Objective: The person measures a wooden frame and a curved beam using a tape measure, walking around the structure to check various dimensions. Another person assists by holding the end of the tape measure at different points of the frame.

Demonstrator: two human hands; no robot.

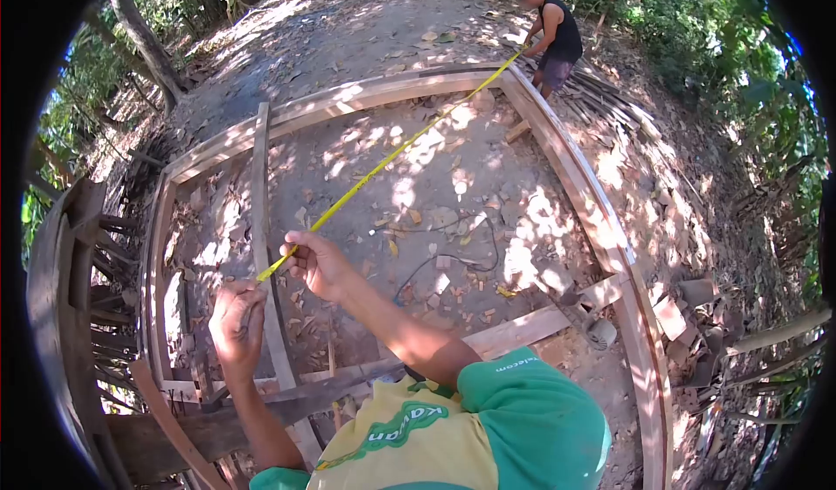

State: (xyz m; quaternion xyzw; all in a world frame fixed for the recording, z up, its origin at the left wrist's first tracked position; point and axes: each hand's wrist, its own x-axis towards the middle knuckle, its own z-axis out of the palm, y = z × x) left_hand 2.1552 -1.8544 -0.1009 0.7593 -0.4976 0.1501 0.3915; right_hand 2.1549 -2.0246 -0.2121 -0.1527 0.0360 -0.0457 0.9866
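A yellow measuring tape [381, 167] runs taut and slanting across the wooden frame [348, 96], from my hands up to the far right corner. My right hand [319, 266] is closed on the tape, pinching it between thumb and fingers. Lower and to the left, my left hand [237, 323] is closed at the tape's near end, which twists as it reaches the fingers. What else lies inside that fist is hidden. Below my hands, a long beam [261, 176] crosses the left part of the frame.
Another person [560, 37] bends over the far right corner, hands at the tape's far end. A cord [453, 257] lies on the leafy ground. Wood offcuts [684, 316] lie at right, poles [623, 107] behind. A tree trunk [144, 41] stands at upper left.
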